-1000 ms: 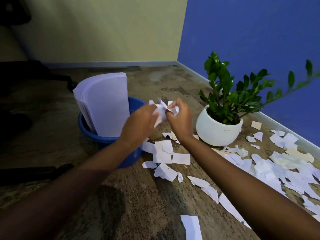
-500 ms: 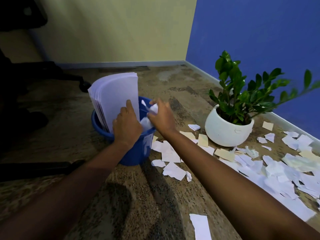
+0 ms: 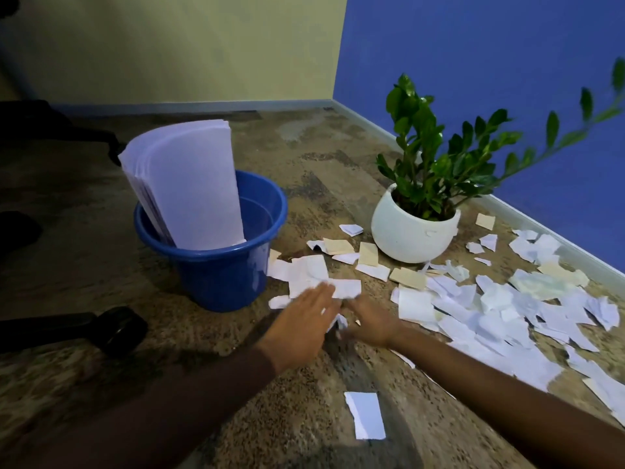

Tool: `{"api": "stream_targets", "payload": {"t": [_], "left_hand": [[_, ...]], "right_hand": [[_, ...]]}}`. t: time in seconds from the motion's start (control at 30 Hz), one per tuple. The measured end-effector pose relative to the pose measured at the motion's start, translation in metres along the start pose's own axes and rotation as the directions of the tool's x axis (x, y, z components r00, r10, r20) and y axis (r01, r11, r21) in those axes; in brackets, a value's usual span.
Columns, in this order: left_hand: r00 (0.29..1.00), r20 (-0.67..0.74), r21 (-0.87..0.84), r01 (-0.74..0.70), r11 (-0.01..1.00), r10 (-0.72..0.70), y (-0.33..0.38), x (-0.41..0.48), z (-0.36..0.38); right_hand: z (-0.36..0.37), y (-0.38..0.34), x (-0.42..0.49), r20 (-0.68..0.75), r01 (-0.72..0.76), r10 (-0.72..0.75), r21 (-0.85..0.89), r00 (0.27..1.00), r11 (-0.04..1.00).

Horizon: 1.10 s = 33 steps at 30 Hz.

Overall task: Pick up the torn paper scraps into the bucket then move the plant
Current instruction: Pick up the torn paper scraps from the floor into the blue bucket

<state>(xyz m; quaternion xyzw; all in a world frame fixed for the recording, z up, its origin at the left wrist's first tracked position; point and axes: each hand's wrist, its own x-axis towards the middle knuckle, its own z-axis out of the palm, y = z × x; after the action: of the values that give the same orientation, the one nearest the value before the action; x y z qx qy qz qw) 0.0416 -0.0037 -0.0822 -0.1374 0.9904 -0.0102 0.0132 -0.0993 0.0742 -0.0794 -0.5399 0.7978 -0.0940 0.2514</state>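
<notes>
While clearing a speckled floor [image 3: 304,157], reaches with both bare hands into a cluster of torn paper scraps [image 3: 313,274] just right of the blue bucket [image 3: 216,272]. Lays the left hand [image 3: 304,319] flat, fingers straight and together, across the pieces nearest the bucket's foot. Brings the right hand [image 3: 370,321] in from farther right of the bucket, touching a small white piece [image 3: 339,321] caught between the two hands; too blurred to tell whether curled round paper or merely pressing on it. Looks, on this evidence, like early going in the clean-up. Shows no torn pieces in the visible part of the bucket, only a tall sheaf of whole sheets [image 3: 189,191] standing inside against its left wall, with the bottom hidden from view. Leaves the bulk of the litter on the floor: white and cream pieces strewn in a broad band running right from the bucket toward the blue wall [image 3: 490,79], plus a lone scrap [image 3: 365,414] lying well in front of the bucket. Finds the plant [image 3: 436,154] in its round white pot [image 3: 409,238] well to the right of the bucket, ringed by scraps and apparently not yet moved. Calls for many more handfuls before that second step.
</notes>
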Motion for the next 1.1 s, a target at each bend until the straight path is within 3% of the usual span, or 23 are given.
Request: {"api": "stream_targets", "payload": {"t": [0.17, 0.33, 0.43, 0.53, 0.67, 0.83, 0.93, 1.1], "left_hand": [[0.914, 0.399, -0.036, 0.095, 0.995, -0.073, 0.051, 0.007, 0.038], [0.908, 0.412, -0.032, 0.103, 0.994, -0.081, 0.063, 0.016, 0.047], [0.898, 0.432, -0.060, 0.115, 0.992, -0.078, 0.063, 0.025, 0.048], [0.933, 0.346, -0.063, 0.130, 0.990, -0.100, 0.061, 0.034, 0.045], [0.954, 0.256, -0.057, 0.175, 0.983, -0.155, 0.055, 0.047, 0.045], [0.934, 0.191, -0.095, 0.324, 0.941, -0.302, 0.037, 0.055, 0.050], [0.861, 0.255, -0.173, 0.489, 0.855, -0.440, 0.024, 0.058, 0.053], [0.757, 0.402, -0.406, 0.652, 0.641, -0.516, 0.012, 0.065, 0.060]], "right_hand": [[0.046, 0.045, -0.045, 0.297, -0.065, 0.108, -0.153, 0.949, 0.986], [0.072, 0.061, -0.067, 0.249, -0.027, 0.092, -0.253, 0.964, 0.967], [0.079, 0.058, -0.070, 0.197, -0.093, 0.125, -0.166, 0.972, 0.982], [0.075, 0.057, -0.068, 0.128, -0.116, 0.117, -0.009, 0.985, 0.993], [0.052, 0.067, -0.051, -0.096, -0.224, 0.241, 0.159, 0.966, 0.962], [0.021, 0.085, -0.024, -0.360, -0.357, 0.335, 0.006, 0.871, 0.934], [0.021, 0.090, -0.014, -0.334, -0.415, 0.359, -0.113, 0.871, 0.903], [0.042, 0.076, -0.004, -0.091, -0.482, 0.487, 0.074, 0.869, 0.873]]}}
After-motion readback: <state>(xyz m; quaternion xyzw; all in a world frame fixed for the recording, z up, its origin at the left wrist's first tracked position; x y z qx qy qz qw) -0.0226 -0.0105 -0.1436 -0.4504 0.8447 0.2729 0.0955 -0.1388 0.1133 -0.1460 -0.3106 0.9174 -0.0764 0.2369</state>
